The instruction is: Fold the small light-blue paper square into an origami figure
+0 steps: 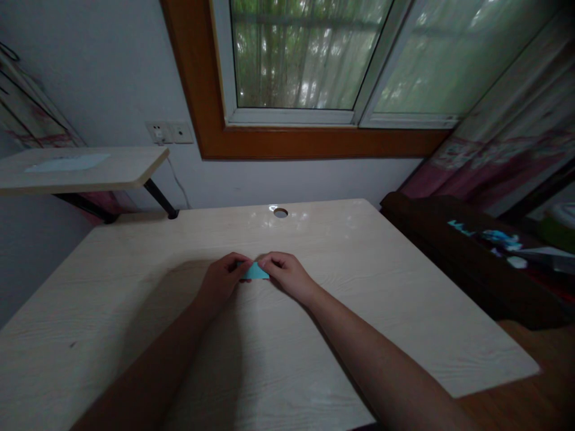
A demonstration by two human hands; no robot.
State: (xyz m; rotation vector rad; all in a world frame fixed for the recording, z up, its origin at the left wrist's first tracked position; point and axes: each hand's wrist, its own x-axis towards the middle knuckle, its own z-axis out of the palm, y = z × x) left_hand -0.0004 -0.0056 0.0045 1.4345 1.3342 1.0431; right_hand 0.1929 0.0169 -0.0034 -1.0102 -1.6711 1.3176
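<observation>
Between my two hands is a small piece of turquoise paper point(256, 272), looking folded, with a straight lower edge and a slanting side. My left hand point(225, 274) pinches its left end between thumb and fingers. At the right end, the thumb and fingers of my right hand point(287, 274) are closed on the same paper. Both hands are over the middle of the pale wood-grain table point(359, 335). The fingers partly cover the paper's ends, so its full shape is hidden.
A raised shelf point(85, 173) on black legs stands at the back left. Near the far edge is a round cable hole point(281, 212). To the right sits a dark wooden bench point(449, 263) with small blue items point(501, 239) on it. A window point(309, 60) is ahead.
</observation>
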